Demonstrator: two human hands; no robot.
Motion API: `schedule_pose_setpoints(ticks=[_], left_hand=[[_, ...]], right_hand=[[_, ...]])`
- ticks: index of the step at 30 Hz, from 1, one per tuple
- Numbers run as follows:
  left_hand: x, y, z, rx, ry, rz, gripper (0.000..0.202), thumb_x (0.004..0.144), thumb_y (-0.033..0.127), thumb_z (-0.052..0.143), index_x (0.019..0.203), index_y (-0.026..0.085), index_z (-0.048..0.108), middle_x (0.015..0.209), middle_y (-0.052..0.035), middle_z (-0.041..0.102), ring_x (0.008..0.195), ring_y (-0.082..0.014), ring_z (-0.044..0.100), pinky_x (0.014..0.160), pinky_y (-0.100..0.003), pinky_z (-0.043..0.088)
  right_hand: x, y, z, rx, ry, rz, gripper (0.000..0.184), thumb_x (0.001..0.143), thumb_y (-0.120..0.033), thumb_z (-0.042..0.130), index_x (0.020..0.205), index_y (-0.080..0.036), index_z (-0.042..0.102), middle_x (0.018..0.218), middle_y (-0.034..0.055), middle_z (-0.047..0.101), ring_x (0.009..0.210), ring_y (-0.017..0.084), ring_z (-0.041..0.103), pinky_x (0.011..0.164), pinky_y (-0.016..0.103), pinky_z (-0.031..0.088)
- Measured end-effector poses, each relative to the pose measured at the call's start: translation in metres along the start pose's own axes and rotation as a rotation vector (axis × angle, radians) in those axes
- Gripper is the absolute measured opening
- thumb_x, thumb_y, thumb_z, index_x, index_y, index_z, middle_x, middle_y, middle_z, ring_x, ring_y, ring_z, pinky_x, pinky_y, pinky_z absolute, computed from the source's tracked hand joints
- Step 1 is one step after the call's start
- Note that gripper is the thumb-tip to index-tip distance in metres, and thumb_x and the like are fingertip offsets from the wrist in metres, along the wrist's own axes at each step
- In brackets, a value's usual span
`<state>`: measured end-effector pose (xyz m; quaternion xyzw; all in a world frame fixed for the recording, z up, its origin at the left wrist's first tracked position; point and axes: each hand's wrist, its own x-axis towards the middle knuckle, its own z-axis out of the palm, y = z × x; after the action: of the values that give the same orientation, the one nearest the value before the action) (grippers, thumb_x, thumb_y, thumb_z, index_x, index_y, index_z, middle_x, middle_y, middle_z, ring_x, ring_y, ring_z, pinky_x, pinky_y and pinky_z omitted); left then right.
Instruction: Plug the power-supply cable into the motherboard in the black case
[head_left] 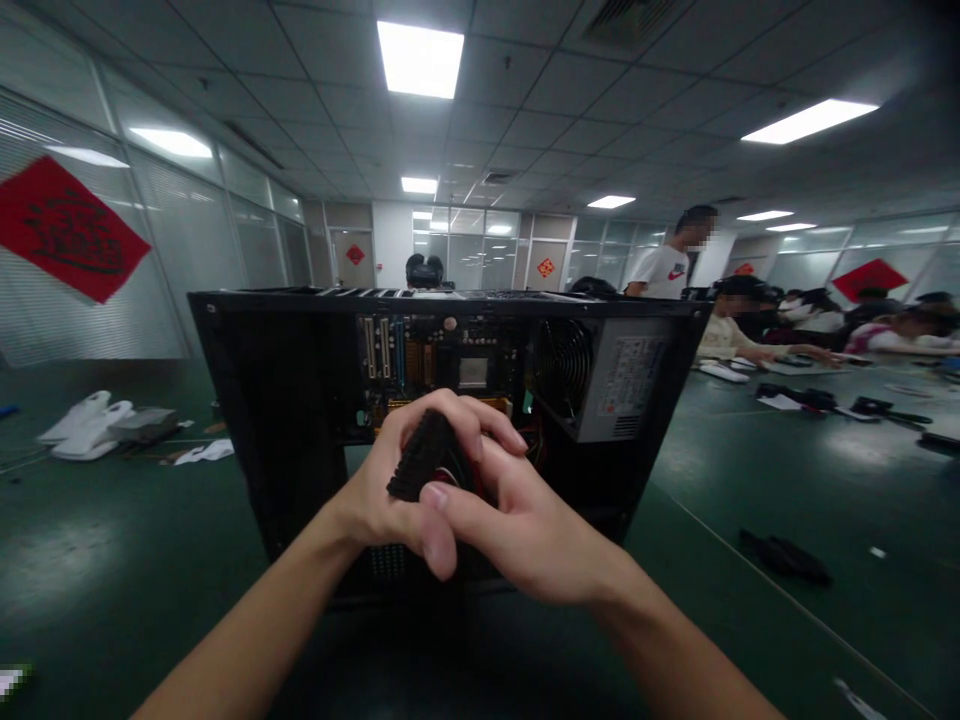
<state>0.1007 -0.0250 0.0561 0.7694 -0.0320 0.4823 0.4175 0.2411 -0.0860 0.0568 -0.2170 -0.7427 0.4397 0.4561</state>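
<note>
In front of the opened computer case (232, 420), my two hands meet around a small black ribbed block (421, 458). My left hand (379, 490) curls about it, fingers over the top and thumb below. With its thumb against the block's near side and its fingers over the far side, my right hand (517, 520) closes on it too. Something thin and reddish, perhaps wires, shows between the palms. Behind the hands are the motherboard (420, 365), a square silver chip (473, 373) and the power supply (626, 380) with its round fan grille. My hands hide the lower board.
White plastic bags (86, 425) and a grey box (146, 425) lie left on the green table (75, 560). A black cloth-like item (787, 557) rests at right. Farther right sit people near keyboards and dark cables; another person (667, 265) stands behind.
</note>
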Motion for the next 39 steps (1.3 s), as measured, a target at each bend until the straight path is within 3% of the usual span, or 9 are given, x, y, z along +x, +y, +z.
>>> schedule_pose_setpoints(ticks=[4, 12, 19, 24, 31, 39], left_hand=[[0.001, -0.001, 0.002, 0.01, 0.017, -0.012, 0.08, 0.04, 0.082, 0.082, 0.081, 0.019, 0.055, 0.097, -0.0095, 0.071, 0.091, -0.0252, 0.068, 0.086, -0.04, 0.056], [0.001, 0.004, 0.005, 0.051, 0.001, -0.013, 0.08, 0.041, 0.084, 0.079, 0.083, 0.019, 0.06, 0.099, -0.0111, 0.071, 0.096, -0.0278, 0.068, 0.09, -0.042, 0.054], [0.002, 0.014, 0.009, 0.05, -0.016, -0.01, 0.08, 0.043, 0.078, 0.084, 0.092, 0.019, 0.066, 0.102, -0.0119, 0.072, 0.1, -0.0307, 0.069, 0.094, -0.045, 0.055], [0.002, 0.026, 0.013, 0.042, -0.032, 0.074, 0.066, 0.052, 0.07, 0.087, 0.088, 0.019, 0.066, 0.103, -0.011, 0.072, 0.099, -0.0289, 0.069, 0.096, -0.044, 0.054], [-0.002, 0.032, 0.009, 0.181, -0.036, 0.057, 0.05, 0.067, 0.058, 0.085, 0.089, 0.017, 0.068, 0.104, -0.0114, 0.072, 0.098, -0.0283, 0.069, 0.097, -0.047, 0.053], [0.002, 0.022, 0.002, 0.201, -0.041, 0.103, 0.067, 0.049, 0.07, 0.087, 0.089, 0.019, 0.068, 0.097, -0.0099, 0.073, 0.091, -0.0273, 0.07, 0.089, -0.041, 0.057]], right_hand=[[0.001, 0.007, 0.0, -0.053, 0.053, -0.047, 0.025, 0.09, -0.036, 0.065, 0.106, -0.017, 0.062, 0.101, 0.0042, 0.061, 0.097, 0.018, 0.061, 0.087, 0.032, 0.056], [-0.001, 0.01, 0.001, -0.09, 0.053, -0.121, 0.018, 0.088, -0.032, 0.065, 0.1, -0.019, 0.063, 0.098, 0.0041, 0.062, 0.095, 0.018, 0.063, 0.086, 0.032, 0.057], [-0.002, 0.012, -0.002, -0.139, 0.046, -0.199, 0.035, 0.089, -0.037, 0.067, 0.119, -0.021, 0.063, 0.113, 0.0065, 0.063, 0.105, 0.021, 0.062, 0.094, 0.036, 0.057], [-0.002, 0.004, -0.004, -0.152, -0.047, -0.249, 0.03, 0.09, -0.033, 0.065, 0.117, -0.021, 0.062, 0.11, 0.0057, 0.063, 0.104, 0.02, 0.062, 0.094, 0.035, 0.056], [0.002, 0.005, -0.004, -0.088, -0.063, -0.247, 0.026, 0.088, -0.03, 0.066, 0.11, -0.018, 0.06, 0.106, 0.0052, 0.062, 0.101, 0.019, 0.063, 0.093, 0.035, 0.057], [-0.001, 0.008, -0.007, -0.08, -0.089, -0.186, 0.034, 0.091, -0.032, 0.064, 0.12, -0.017, 0.057, 0.108, 0.0049, 0.063, 0.101, 0.019, 0.063, 0.092, 0.034, 0.056]])
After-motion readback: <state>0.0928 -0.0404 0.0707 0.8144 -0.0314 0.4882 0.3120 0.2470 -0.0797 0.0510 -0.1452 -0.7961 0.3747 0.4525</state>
